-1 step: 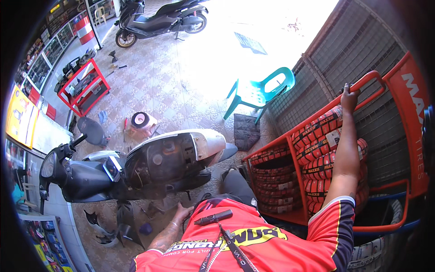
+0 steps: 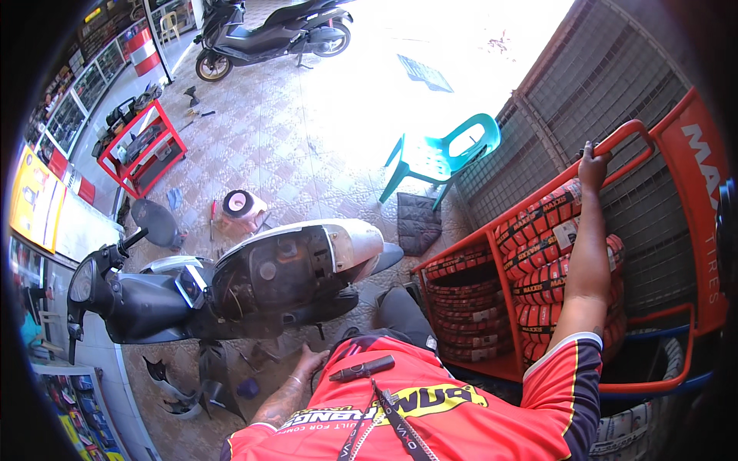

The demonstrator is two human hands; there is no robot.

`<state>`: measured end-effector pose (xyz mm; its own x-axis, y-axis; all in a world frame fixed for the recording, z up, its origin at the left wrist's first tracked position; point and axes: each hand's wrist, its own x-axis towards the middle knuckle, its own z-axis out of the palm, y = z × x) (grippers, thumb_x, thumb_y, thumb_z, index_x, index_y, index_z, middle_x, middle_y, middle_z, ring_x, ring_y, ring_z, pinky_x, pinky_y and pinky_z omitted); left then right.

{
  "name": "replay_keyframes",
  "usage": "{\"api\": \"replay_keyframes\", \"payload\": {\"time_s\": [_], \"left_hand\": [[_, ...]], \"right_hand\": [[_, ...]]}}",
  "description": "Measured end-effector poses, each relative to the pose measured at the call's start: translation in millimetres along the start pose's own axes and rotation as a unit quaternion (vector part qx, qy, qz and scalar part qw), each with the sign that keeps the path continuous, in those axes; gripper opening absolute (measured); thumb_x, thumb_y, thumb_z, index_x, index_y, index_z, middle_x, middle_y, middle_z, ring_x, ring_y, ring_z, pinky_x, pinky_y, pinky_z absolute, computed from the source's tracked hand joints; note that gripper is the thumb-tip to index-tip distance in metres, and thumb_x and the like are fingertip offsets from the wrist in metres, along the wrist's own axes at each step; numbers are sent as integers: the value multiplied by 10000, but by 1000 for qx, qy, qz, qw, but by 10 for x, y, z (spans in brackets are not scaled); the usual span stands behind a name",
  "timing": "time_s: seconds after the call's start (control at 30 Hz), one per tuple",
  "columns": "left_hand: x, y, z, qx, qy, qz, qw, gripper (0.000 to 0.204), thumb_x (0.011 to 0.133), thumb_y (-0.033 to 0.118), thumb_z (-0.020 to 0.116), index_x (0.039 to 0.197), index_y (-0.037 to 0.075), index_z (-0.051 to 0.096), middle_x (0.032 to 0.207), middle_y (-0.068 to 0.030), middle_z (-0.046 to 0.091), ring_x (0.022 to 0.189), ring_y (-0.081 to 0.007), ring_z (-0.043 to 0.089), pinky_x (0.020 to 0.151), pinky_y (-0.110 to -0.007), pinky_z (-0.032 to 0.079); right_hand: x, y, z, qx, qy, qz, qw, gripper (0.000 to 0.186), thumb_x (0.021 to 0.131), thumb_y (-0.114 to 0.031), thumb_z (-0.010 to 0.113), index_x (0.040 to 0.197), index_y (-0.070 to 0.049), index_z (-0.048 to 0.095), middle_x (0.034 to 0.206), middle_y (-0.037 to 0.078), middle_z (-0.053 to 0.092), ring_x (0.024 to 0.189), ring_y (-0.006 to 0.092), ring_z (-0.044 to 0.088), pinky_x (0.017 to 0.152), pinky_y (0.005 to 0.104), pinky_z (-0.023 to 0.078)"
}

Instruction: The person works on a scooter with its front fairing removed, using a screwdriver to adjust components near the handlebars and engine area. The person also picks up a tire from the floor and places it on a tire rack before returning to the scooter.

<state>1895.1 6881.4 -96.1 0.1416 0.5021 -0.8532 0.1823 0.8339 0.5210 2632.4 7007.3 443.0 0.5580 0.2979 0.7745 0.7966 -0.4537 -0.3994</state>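
Note:
My right hand (image 2: 593, 169) is closed around the upper red rail of a metal tire rack (image 2: 503, 280), with the arm stretched out to the right. Below that arm, stacked tires (image 2: 542, 265) in red and black wrapping fill the rack. My left hand (image 2: 309, 361) rests low beside my thigh, fingers extended and partly hidden, with nothing seen in it. In front of me and to the left stands a scooter (image 2: 269, 269) with its seat off and its inner body exposed. Its mirror (image 2: 83, 286) and handlebar point left.
Loose body panels (image 2: 215, 376) lie on the tiled floor at left. Beyond the scooter are a roll-like item (image 2: 238, 203), a detached seat-like dark piece (image 2: 156, 221) and a red tool cart (image 2: 142, 150). A teal plastic chair (image 2: 442, 157) stands ahead by a mesh fence; another scooter (image 2: 273, 38) is farther off.

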Motion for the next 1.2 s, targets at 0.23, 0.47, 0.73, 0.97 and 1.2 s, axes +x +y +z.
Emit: {"api": "replay_keyframes", "payload": {"time_s": [0.23,0.47,0.73,0.97,1.2], "left_hand": [[104,14,18,15,-13,-11,1000,1133,756,201,803,1496,70,-45,884,-80,580,671,-131,529,542,-273,497],[292,-153,8,-23,-50,19,998,1109,835,112,712,1430,113,-224,1052,-225,591,796,-268,650,621,-415,573],[155,-130,106,-41,-11,31,999,1088,752,226,807,1474,66,9,1021,-165,561,840,-235,589,666,-366,542],[150,156,366,-41,15,22,999,1122,772,237,773,1479,11,-69,1105,-210,552,836,-256,609,687,-383,545],[327,588,826,-108,77,-39,990,1085,763,260,789,1483,41,9,993,-128,542,802,-198,564,639,-340,531]], "right_hand": [[-52,-143,-56,21,-5,13,1000,347,948,-255,567,1105,15,415,866,124,653,724,232,690,623,344,545],[-8,83,113,141,-15,65,988,338,949,-249,571,1121,2,422,836,103,651,673,204,679,599,322,538],[-157,-330,101,-66,109,73,989,403,914,-183,609,1211,9,417,1026,181,630,892,309,665,745,393,536],[-1214,-772,766,16,65,-208,976,499,820,-170,654,1251,3,470,1325,246,416,1210,414,451,992,485,419],[-2105,634,3172,-37,-552,40,832,514,825,-304,688,1245,-33,567,1332,272,476,1215,385,497,1003,437,435]]}}
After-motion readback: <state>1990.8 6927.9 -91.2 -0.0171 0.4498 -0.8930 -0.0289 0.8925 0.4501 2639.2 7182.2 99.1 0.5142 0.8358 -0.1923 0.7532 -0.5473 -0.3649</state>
